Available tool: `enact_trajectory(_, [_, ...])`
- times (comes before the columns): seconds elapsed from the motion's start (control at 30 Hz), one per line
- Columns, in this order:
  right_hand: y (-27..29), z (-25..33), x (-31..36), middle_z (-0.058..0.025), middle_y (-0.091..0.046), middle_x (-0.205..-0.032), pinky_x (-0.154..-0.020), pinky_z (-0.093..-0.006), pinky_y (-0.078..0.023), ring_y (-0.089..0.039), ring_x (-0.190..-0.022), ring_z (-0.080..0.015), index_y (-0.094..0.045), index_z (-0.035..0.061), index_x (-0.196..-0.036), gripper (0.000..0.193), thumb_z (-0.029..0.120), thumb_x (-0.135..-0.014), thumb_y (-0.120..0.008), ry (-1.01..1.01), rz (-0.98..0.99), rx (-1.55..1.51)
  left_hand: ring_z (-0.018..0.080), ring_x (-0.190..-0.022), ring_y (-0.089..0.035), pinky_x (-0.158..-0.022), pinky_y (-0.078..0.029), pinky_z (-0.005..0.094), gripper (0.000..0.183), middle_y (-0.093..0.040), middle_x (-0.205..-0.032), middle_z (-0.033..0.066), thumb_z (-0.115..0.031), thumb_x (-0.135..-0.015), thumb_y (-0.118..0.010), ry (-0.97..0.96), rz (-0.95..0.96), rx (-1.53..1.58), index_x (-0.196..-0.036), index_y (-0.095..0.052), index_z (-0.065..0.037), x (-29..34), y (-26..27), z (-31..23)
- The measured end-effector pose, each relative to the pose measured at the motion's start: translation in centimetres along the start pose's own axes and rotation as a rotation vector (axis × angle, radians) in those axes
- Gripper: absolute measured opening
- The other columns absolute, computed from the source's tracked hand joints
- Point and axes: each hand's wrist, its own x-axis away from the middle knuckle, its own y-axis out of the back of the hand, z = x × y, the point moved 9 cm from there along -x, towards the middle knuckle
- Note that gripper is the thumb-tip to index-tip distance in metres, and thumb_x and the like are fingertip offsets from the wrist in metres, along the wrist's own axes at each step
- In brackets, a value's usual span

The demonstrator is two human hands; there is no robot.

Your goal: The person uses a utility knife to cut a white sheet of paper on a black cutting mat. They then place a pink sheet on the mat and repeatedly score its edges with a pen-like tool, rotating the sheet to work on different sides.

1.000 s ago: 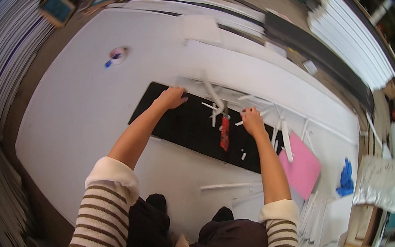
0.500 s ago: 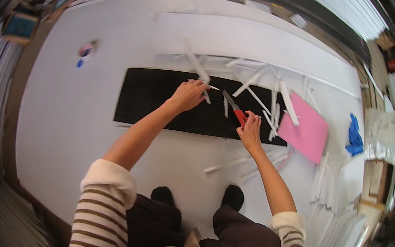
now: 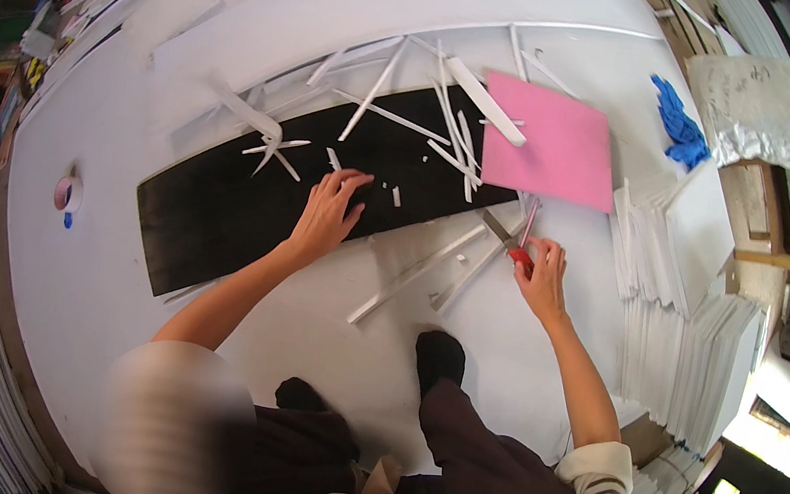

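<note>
My right hand grips a red-handled utility knife, its blade out and pointing up and left. The knife is over the white surface, just off the black board's near edge and by some white strips. My left hand is open with spread fingers and holds nothing. It is over the near side of the long black board. Small white scraps lie right of its fingertips. Beyond it, a few white strips cross one another on the board.
A pink sheet lies at the board's right end among several white strips. Farther right are a blue glove and stacked white sheets. A tape roll sits at the far left. My feet are on the white surface.
The view has turned toward the right. My right hand has carried the knife off the black board to the right. My left hand has come away from the white strips and opened.
</note>
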Motion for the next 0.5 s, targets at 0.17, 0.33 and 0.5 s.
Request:
enact_trajectory(0.17, [0.8,5.1,-13.9,-0.0161,-0.048,-0.109,-0.085,-0.0379,-0.045,-0.053,-0.098,-0.0267,-0.046,0.0011,-0.123,0.037,0.012,-0.089,-0.058,-0.035,-0.255,-0.471,0.0337,-0.109,-0.05,-0.094,-0.041,0.042,0.048,-0.048,-0.119,0.018,-0.003,-0.082,-0.065,0.154,-0.411,0.031,-0.127,-0.048,-0.007,-3.4,9.6,5.4])
enact_trajectory(0.33, [-10.7,17.4,-26.6,-0.0136,-0.057,-0.099,-0.083,-0.0369,-0.054,-0.062,-0.087,-0.0233,-0.047,0.0003,-0.118,0.031,0.019,-0.094,-0.053,-0.3,0.168,-1.551,0.0242,-0.121,-0.047,-0.1,-0.039,0.0372,0.05,-0.045,-0.134,0.0139,-0.016,-0.091,-0.059,0.528,-0.706,0.352,-0.136,-0.041,-0.006,1.4,20.5,12.5])
enact_trajectory(0.5, [-24.2,30.9,-29.7,-0.0208,-0.056,-0.107,-0.086,-0.0414,-0.053,-0.06,-0.095,-0.033,-0.045,-0.0029,-0.117,0.035,0.018,-0.091,-0.057,-0.769,0.451,-1.929,0.0216,-0.128,-0.042,-0.106,-0.034,0.0369,0.053,-0.042,-0.14,0.0124,-0.03,-0.095,-0.054,0.759,-0.981,0.674,-0.141,-0.036,-0.008,13.3,25.5,15.4])
